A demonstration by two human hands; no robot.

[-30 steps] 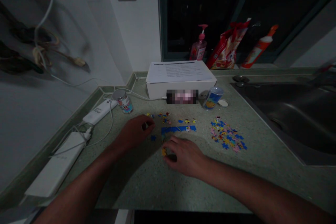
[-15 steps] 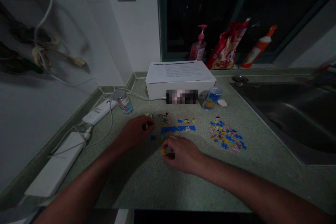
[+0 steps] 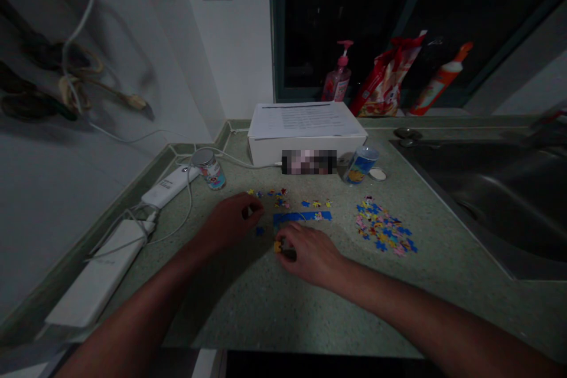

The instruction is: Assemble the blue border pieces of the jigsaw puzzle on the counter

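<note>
My right hand (image 3: 310, 253) pinches a yellow puzzle piece (image 3: 277, 246) between thumb and fingertips, just below the left end of a joined blue puzzle strip (image 3: 303, 217). Part of that left end is hidden behind the fingers. To the left, my left hand (image 3: 234, 215) is closed in a loose pinch; whatever its fingertips hold, if anything, does not show. Close by its fingertips a dark blue piece (image 3: 260, 230) lies on the counter. Beyond the strip are several loose pieces (image 3: 316, 204), and another small group (image 3: 280, 196) lies near my left hand.
A heap of mixed puzzle pieces (image 3: 384, 225) lies to the right, before the sink (image 3: 482, 207). Behind stand a blue canister (image 3: 361, 165), its lid (image 3: 377, 174), a white box (image 3: 305, 124) and a jar (image 3: 210, 170). Power strips (image 3: 104, 274) with cables line the left wall.
My right hand has raised the yellow piece slightly toward the strip's left end. My left hand has hardly moved. The whole view has shifted a little.
</note>
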